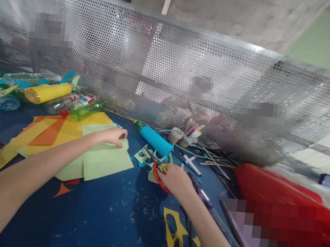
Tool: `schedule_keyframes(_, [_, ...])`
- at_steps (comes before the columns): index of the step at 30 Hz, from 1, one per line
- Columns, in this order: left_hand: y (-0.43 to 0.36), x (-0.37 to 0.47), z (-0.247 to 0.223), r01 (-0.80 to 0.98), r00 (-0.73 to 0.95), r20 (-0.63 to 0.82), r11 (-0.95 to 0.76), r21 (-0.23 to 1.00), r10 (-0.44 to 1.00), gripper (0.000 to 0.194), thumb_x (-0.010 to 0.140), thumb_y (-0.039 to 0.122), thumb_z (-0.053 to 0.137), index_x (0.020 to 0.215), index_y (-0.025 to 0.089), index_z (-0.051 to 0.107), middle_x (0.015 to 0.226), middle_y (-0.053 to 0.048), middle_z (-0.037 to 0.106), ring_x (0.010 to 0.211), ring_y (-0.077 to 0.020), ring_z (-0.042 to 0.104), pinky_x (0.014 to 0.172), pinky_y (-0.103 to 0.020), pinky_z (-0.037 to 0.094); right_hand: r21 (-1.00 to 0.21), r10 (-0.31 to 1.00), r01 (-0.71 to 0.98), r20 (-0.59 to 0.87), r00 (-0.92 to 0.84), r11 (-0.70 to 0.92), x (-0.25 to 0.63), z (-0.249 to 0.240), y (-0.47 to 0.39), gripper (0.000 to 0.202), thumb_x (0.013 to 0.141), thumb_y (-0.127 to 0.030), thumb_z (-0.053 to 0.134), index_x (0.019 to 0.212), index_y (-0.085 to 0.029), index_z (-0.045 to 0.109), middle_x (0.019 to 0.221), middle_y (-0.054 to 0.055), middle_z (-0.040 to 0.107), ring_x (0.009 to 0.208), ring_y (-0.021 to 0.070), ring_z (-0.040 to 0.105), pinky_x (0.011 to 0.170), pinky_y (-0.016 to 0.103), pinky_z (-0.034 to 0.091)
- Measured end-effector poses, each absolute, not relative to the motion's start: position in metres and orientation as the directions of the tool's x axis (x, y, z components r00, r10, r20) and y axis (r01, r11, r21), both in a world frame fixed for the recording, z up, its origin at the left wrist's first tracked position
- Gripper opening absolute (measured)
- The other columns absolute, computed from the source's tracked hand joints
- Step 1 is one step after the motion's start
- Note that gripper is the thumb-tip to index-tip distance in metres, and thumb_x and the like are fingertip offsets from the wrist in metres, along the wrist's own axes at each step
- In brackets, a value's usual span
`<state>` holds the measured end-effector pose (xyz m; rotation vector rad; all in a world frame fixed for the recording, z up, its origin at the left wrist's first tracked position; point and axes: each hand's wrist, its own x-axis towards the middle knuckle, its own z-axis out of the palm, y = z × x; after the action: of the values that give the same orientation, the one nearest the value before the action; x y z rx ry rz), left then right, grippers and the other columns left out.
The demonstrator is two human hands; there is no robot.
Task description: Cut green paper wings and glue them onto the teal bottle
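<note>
My left hand [115, 136] is over the pale green paper [106, 164], its thumb and fingers curved apart with nothing visible between them. This paper lies on yellow and orange sheets [47, 133]. My right hand [175, 179] is closed on red-handled scissors [157, 173], whose blades point away among pale green and blue paper scraps [145, 156]. Just beyond the scraps lies a bottle wrapped in blue paper [156, 140].
Plastic bottles [86, 110], one wrapped in yellow paper [48, 92], lie at the back left. Cups with sticks [185, 135] stand before a perforated metal panel [160, 60]. A cut yellow scrap [174, 232] and red plastic [278, 198] are at the right.
</note>
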<state>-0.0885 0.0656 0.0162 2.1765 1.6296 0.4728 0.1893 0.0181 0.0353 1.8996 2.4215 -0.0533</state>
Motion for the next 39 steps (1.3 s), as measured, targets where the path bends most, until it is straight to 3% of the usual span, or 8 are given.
schedule_keyframes(5, [0.061,-0.086,0.024,0.765,0.289,0.018,-0.242,0.596,0.957,0.037,0.057,0.020,0.064,0.092,0.020,0.051,0.082,0.000,0.055,0.072,-0.0161,0.051,0.059,-0.023,0.035,0.010,0.968,0.970,-0.070,-0.242,0.243,0.191,0.034,0.021,0.039,0.085,-0.046,0.039,0.080,-0.013,0.059,0.082,0.015,0.066,0.080,0.0286,0.064,0.058,0.030,0.039])
schedule_keyframes(10, [0.058,-0.081,0.033,0.468,0.320,-0.046,-0.116,0.876,0.946,0.046,0.063,0.024,0.066,0.105,0.021,0.047,0.082,0.000,0.058,0.073,-0.0151,0.055,0.063,-0.024,0.040,-0.023,0.963,0.966,-0.070,-0.259,0.258,0.192,0.031,0.022,0.034,0.083,-0.043,0.043,0.082,-0.013,0.058,0.084,0.014,0.065,0.079,0.0269,0.063,0.058,0.030,0.039])
schedule_keyframes(13, [0.056,-0.077,0.034,0.327,0.348,-0.091,-0.030,0.945,0.933,0.052,0.062,0.023,0.069,0.107,0.023,0.045,0.087,-0.001,0.059,0.073,-0.0142,0.057,0.062,-0.024,0.042,-0.030,0.962,0.965,-0.075,-0.263,0.262,0.192,0.031,0.021,0.030,0.081,-0.040,0.048,0.085,-0.012,0.058,0.086,0.014,0.065,0.081,0.0268,0.063,0.059,0.029,0.038])
schedule_keyframes(21, [0.053,-0.072,0.035,0.180,0.354,-0.111,0.049,0.982,0.929,0.060,0.058,0.023,0.075,0.110,0.023,0.044,0.093,-0.005,0.062,0.075,-0.0174,0.061,0.059,-0.028,0.045,-0.053,0.962,0.965,-0.074,-0.262,0.259,0.193,0.033,0.021,0.030,0.080,-0.041,0.049,0.084,-0.013,0.058,0.084,0.012,0.065,0.079,0.0245,0.062,0.056,0.027,0.034])
schedule_keyframes(25, [0.054,-0.069,0.033,0.236,0.309,-0.078,0.003,0.972,0.948,0.057,0.059,0.025,0.075,0.110,0.019,0.049,0.093,-0.006,0.063,0.076,-0.0166,0.061,0.065,-0.028,0.044,-0.112,0.965,0.960,-0.007,-0.260,0.258,0.190,0.034,0.021,0.026,0.081,-0.038,0.049,0.082,-0.014,0.057,0.081,0.011,0.064,0.077,0.0234,0.061,0.055,0.026,0.032])
schedule_keyframes(30, [0.056,-0.067,0.030,0.368,0.320,0.006,-0.131,0.921,0.947,0.035,0.067,0.041,0.068,0.088,0.015,0.061,0.089,-0.005,0.064,0.083,-0.0187,0.058,0.069,-0.027,0.041,-0.211,0.976,0.957,0.124,-0.178,0.201,0.192,0.039,0.027,0.031,0.088,-0.039,0.039,0.087,-0.014,0.057,0.083,0.011,0.065,0.080,0.0224,0.061,0.059,0.026,0.034])
schedule_keyframes(35, [0.054,-0.064,0.028,0.409,0.289,-0.007,-0.117,0.905,0.957,0.034,0.070,0.045,0.064,0.087,0.016,0.060,0.090,-0.005,0.065,0.082,-0.0199,0.059,0.067,-0.027,0.041,-0.152,0.995,0.988,0.098,-0.010,0.025,0.206,0.045,0.033,0.038,0.092,-0.037,0.030,0.096,-0.013,0.059,0.094,0.016,0.065,0.088,0.0263,0.062,0.065,0.029,0.039])
schedule_keyframes(39, [0.050,-0.059,0.030,0.398,0.272,-0.051,-0.064,0.915,0.961,0.044,0.067,0.040,0.067,0.103,0.017,0.058,0.107,-0.010,0.063,0.097,-0.0239,0.057,0.077,-0.030,0.043,-0.106,0.998,0.993,0.050,0.050,-0.045,0.213,0.043,0.039,0.050,0.090,-0.047,0.031,0.092,-0.009,0.062,0.088,0.020,0.066,0.086,0.0291,0.063,0.066,0.033,0.043])
